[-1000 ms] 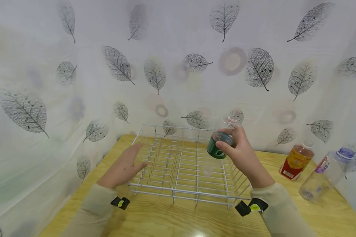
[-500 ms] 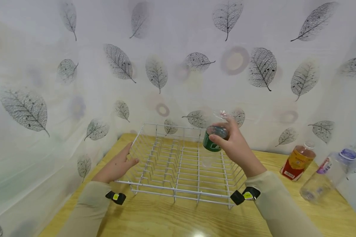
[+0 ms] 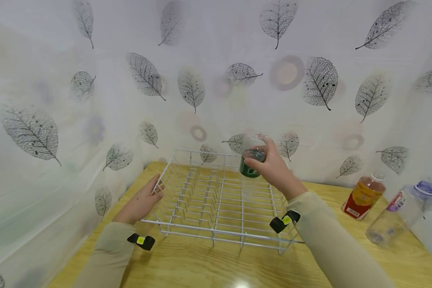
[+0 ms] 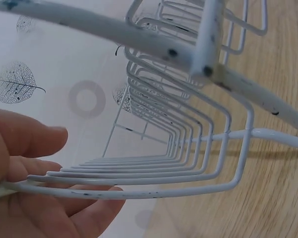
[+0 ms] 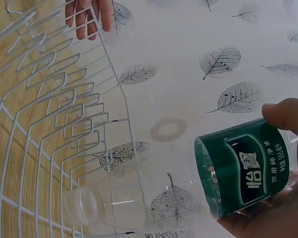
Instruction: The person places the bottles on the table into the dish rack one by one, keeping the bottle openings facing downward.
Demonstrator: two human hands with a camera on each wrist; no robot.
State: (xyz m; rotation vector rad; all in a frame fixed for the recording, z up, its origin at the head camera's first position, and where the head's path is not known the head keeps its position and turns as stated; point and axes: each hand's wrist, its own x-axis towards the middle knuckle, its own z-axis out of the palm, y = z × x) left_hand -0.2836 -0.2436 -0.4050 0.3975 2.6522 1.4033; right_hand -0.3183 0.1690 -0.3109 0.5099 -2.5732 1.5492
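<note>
A clear plastic water bottle (image 5: 248, 168) with a green label is in my right hand (image 3: 273, 166), thumb and fingers round its body. It hangs neck down, tilted, over the right half of the white wire dish rack (image 3: 227, 232). In the right wrist view its bottle neck (image 5: 82, 206) is close to the rack's wires; whether they touch I cannot tell. My left hand (image 3: 140, 202) is at the rack's left side. There, in the left wrist view, its fingers (image 4: 97, 213) extend behind the side wires, and the thumb stands apart from them.
To the right of the rack on the wooden table (image 3: 187, 268) stand a bottle with an orange and red label (image 3: 363, 196) and a clear bottle with a purple neck (image 3: 396, 216). A leaf-patterned curtain (image 3: 216, 112) encloses the back and left.
My right hand has carried the water bottle leftward and slightly back over the rack. My left hand has moved left, from over the rack's left edge to its outer side.
</note>
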